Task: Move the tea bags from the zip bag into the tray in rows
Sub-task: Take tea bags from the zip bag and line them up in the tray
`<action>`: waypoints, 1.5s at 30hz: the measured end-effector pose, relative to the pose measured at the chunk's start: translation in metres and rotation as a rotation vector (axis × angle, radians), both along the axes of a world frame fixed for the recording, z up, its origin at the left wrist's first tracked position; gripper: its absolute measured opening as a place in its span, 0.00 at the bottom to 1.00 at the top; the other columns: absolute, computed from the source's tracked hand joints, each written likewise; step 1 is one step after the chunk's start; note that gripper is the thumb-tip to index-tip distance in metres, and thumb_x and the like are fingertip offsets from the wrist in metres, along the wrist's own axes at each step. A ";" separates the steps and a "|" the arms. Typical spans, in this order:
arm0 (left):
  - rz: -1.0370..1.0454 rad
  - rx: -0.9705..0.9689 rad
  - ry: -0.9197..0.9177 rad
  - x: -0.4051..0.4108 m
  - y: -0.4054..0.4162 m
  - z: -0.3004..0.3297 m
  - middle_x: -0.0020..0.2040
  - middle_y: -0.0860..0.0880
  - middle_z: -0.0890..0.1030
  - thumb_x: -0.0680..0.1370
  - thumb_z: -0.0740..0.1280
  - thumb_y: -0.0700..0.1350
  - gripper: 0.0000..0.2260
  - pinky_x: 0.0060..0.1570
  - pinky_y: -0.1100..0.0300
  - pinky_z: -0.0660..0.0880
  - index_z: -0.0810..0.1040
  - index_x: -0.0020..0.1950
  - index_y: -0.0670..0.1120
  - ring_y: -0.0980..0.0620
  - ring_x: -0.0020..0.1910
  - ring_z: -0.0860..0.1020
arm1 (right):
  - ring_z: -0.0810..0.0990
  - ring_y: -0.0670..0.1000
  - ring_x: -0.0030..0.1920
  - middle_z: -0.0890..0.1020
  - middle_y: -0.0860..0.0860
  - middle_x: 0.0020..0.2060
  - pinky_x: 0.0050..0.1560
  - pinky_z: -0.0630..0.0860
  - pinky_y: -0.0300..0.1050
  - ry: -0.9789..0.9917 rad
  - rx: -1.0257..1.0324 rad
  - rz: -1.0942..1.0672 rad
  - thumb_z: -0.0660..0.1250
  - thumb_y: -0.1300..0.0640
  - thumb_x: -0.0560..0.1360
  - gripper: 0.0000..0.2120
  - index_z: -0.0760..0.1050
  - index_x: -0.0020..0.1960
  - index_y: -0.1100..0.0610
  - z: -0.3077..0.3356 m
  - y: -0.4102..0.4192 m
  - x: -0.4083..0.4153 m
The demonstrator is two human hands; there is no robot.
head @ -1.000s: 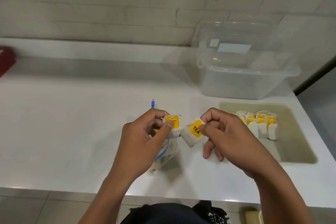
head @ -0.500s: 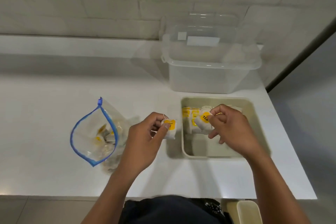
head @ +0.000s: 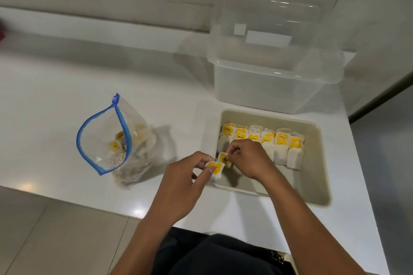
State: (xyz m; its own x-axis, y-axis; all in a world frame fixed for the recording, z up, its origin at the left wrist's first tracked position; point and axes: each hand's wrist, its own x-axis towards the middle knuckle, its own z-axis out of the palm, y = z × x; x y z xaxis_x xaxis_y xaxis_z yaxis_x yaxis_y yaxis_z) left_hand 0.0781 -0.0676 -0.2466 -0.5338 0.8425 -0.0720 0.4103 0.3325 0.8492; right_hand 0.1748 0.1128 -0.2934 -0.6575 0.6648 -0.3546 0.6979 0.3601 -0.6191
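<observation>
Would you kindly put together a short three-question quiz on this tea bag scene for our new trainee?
1. True or false: the zip bag on the counter is sealed shut.
2. Which hands hold a tea bag? A) only the left hand B) only the right hand C) both
3. Fill in: the row of tea bags lies along the ____ side of the tray, nearest the clear plastic box.

Key
1. False: its blue zip mouth gapes open.
2. C: the left pinches one tea bag at the tray's near-left rim, the right pinches another just inside it.
3. Far.
</observation>
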 end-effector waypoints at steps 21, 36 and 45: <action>0.077 0.030 0.003 0.006 0.018 0.005 0.45 0.61 0.83 0.80 0.69 0.47 0.04 0.43 0.63 0.75 0.81 0.48 0.56 0.58 0.47 0.81 | 0.81 0.51 0.43 0.83 0.44 0.35 0.44 0.79 0.47 -0.051 0.104 -0.037 0.70 0.50 0.73 0.10 0.74 0.35 0.46 -0.012 0.017 -0.012; 0.019 0.018 0.054 0.002 0.024 0.010 0.43 0.62 0.83 0.79 0.70 0.46 0.04 0.41 0.66 0.74 0.81 0.46 0.56 0.59 0.47 0.81 | 0.80 0.52 0.44 0.82 0.45 0.37 0.42 0.78 0.46 -0.045 0.111 -0.050 0.69 0.52 0.74 0.10 0.73 0.35 0.47 -0.019 0.020 -0.014; 0.061 0.042 0.086 -0.004 0.026 0.005 0.44 0.61 0.83 0.77 0.72 0.47 0.06 0.33 0.61 0.73 0.82 0.43 0.58 0.55 0.43 0.81 | 0.80 0.53 0.45 0.82 0.48 0.38 0.44 0.78 0.48 0.021 0.144 -0.134 0.65 0.50 0.76 0.04 0.76 0.44 0.49 -0.003 0.021 -0.004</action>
State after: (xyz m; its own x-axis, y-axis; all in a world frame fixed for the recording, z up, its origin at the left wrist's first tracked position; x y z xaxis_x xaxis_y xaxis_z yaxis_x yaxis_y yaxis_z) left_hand 0.0741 -0.0421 -0.2420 -0.5869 0.8096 0.0108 0.4625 0.3242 0.8252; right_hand 0.1706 0.1333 -0.2959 -0.5659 0.7897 -0.2370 0.7331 0.3504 -0.5829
